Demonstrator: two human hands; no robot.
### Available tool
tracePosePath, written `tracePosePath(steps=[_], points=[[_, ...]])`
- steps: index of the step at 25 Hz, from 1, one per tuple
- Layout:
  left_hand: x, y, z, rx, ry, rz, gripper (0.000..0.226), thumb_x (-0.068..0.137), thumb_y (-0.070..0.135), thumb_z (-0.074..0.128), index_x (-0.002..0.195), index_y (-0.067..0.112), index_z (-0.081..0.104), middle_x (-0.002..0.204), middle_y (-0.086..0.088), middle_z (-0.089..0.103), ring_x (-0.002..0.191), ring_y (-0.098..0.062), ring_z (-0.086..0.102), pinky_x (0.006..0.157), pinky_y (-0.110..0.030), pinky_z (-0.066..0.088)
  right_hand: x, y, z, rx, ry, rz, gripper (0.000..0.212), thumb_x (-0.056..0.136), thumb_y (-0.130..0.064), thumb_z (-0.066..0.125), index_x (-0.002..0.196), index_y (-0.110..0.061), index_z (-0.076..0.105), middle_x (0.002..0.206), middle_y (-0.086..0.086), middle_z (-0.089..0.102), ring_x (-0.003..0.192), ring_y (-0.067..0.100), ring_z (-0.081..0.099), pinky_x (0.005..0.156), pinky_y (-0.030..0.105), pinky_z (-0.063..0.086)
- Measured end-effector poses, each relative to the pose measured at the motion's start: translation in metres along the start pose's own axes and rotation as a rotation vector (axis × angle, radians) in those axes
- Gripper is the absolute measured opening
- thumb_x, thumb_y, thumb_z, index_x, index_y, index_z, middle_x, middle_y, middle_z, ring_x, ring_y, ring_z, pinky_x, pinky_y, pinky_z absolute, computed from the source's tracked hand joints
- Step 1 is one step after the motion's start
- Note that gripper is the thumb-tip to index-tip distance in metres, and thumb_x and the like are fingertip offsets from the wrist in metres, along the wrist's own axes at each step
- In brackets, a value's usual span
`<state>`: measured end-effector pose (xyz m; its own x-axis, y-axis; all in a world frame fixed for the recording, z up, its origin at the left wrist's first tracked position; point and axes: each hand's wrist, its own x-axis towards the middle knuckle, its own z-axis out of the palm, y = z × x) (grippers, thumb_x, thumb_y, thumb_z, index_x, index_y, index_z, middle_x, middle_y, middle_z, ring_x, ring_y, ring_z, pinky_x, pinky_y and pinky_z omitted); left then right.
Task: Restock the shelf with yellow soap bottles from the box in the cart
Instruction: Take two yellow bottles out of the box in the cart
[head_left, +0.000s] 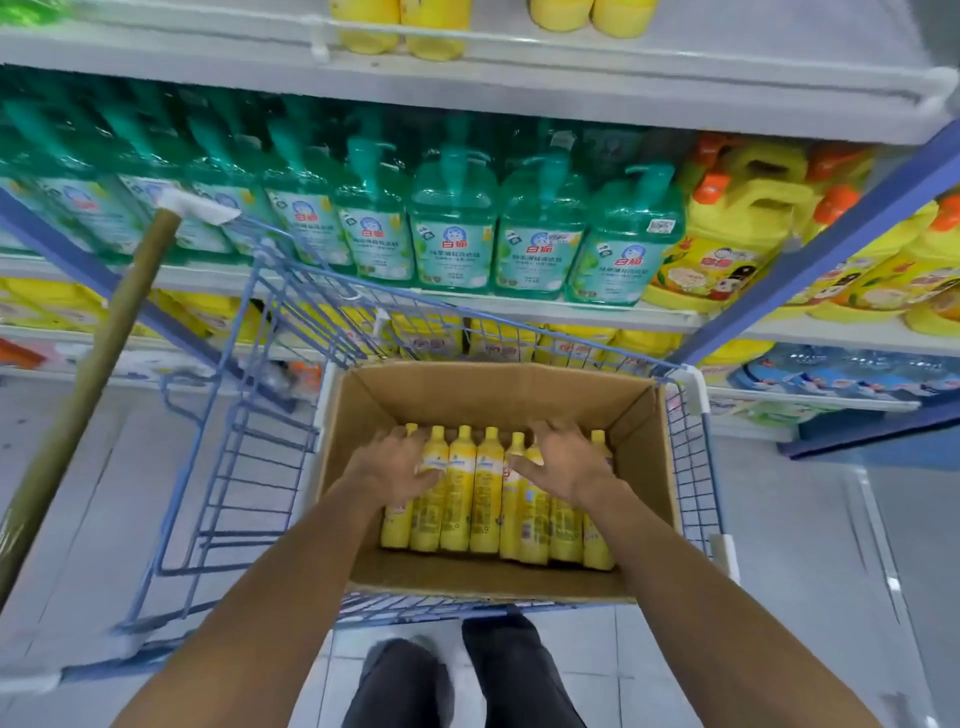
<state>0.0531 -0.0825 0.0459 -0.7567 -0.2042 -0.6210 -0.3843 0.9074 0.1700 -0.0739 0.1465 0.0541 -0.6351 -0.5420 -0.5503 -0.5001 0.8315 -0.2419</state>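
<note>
Head view: the pick-up step is in hand. The left hand (397, 465) is curled round the neck of a bottle at the left end of the row. The right hand (563, 457) is spread wide over bottles at the right end, with no closed grip seen. The yellow soap bottles (484, 499) are laid in 1 tight row inside the cardboard box (498, 384), which is set in the blue wire cart (234, 467) before the shelf (597, 310). Next, a firm grasp is probably needed on the right, then a lift clear of the box walls. The bottles are slim, glossy and yellow-capped, so likely slippery.
</note>
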Motion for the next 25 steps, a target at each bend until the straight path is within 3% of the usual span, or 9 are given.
tracePosePath(steps=[5,9,14,17,20,25], points=[[0.034,-0.003,0.021,-0.069,-0.112,-0.048,0.076,0.094,0.062,0.049,0.154,0.020,0.027,0.146,-0.014,0.047,0.134,-0.035,0.045,0.101,-0.047,0.047,0.028,0.032,0.021,0.016,-0.127,0.068,0.078,0.099,-0.062,0.044,0.157,-0.013,0.027,0.157,0.012,0.034,0.144,0.035,0.032,0.111,0.047,0.036],[0.069,-0.017,0.033,-0.099,-0.177,-0.055,0.076,0.093,0.066,0.048,0.151,0.019,0.034,0.146,-0.011,0.051,0.130,-0.033,0.051,0.099,-0.048,0.050,0.061,0.024,0.045,0.080,-0.146,0.076,0.077,0.098,-0.063,0.044,0.156,-0.014,0.028,0.157,0.012,0.036,0.144,0.033,0.034,0.108,0.048,0.043],[0.118,-0.027,0.065,-0.150,-0.189,-0.050,0.080,0.093,0.064,0.052,0.153,0.017,0.030,0.147,-0.011,0.048,0.130,-0.032,0.051,0.097,-0.044,0.049,0.105,0.004,0.094,0.204,-0.158,0.075,0.085,0.098,-0.059,0.048,0.160,-0.011,0.015,0.158,0.015,0.035,0.144,0.032,0.034,0.108,0.043,0.043],[0.155,-0.029,0.090,-0.165,-0.134,-0.025,0.079,0.092,0.062,0.055,0.150,0.013,0.033,0.141,-0.012,0.052,0.126,-0.034,0.054,0.092,-0.042,0.050,0.141,0.005,0.130,0.238,-0.137,0.100,0.081,0.097,-0.059,0.051,0.154,-0.007,0.029,0.157,0.015,0.036,0.140,0.034,0.039,0.108,0.044,0.045],[0.191,-0.030,0.113,-0.234,-0.073,-0.022,0.058,0.090,0.054,0.063,0.127,0.012,0.050,0.131,-0.015,0.057,0.117,-0.036,0.059,0.090,-0.039,0.048,0.173,0.009,0.163,0.276,-0.075,0.137,0.069,0.095,-0.055,0.057,0.142,-0.005,0.044,0.146,0.018,0.049,0.131,0.036,0.049,0.103,0.043,0.046],[0.232,-0.040,0.147,-0.310,-0.012,-0.058,0.055,0.080,0.051,0.076,0.114,0.012,0.057,0.124,-0.013,0.061,0.120,-0.034,0.058,0.093,-0.043,0.050,0.211,0.020,0.193,0.306,0.024,0.185,0.056,0.092,-0.041,0.067,0.129,-0.002,0.050,0.127,0.023,0.060,0.118,0.039,0.058,0.090,0.041,0.048]])
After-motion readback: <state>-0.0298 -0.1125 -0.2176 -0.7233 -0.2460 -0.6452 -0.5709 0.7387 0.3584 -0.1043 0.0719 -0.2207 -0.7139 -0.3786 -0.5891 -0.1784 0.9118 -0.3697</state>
